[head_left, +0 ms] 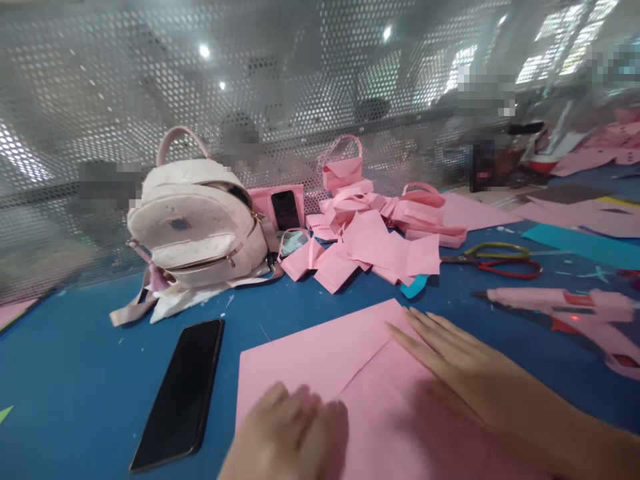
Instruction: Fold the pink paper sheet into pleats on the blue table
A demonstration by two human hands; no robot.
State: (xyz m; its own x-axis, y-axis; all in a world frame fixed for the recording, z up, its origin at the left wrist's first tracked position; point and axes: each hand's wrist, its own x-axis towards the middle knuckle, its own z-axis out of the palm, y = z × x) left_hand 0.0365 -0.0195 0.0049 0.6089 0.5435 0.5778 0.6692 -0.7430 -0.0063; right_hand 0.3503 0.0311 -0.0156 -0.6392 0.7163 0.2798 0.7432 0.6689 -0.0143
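A large pink paper sheet [310, 333] lies on the table in front of me, with a slanting fold or edge line across it. My right hand [465, 367] rests flat near its upper right corner, fingers stretched out. Over the lower left part of the sheet, my left hand [290, 433] is curled closed and slightly blurred. Whatever it may hold is hidden under its fingers. A black phone [180, 393] lies to the left of the sheet.
Behind stand a cream backpack [200, 213] and a heap of pink paper pieces [370, 247] with small paper bags. Scissors [500, 260] and a pink glue gun [565, 303] lie to the right. A perforated metal screen [280, 80] rises along the back of the blue table [90, 367].
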